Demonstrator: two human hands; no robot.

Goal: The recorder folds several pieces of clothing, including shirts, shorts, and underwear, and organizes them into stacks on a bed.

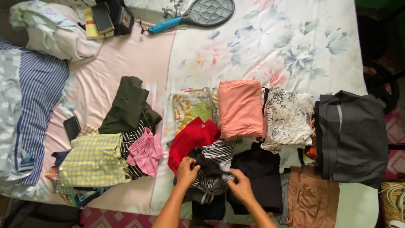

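On the near side of the bed, my left hand grips a dark piece of cloth lying on a black-and-white striped garment. My right hand pinches the lower edge of that same striped garment. A red garment lies just beyond my left hand. A black garment spreads to the right of my right hand. Folded pieces sit further back: a salmon-pink one, a yellow-and-green patterned one and a white one with black print.
A loose pile at the left holds a yellow checked cloth, a pink piece and a dark green garment. A grey folded garment and a brown one lie right. A phone, pillow and blue-handled racket rest on the bedsheet.
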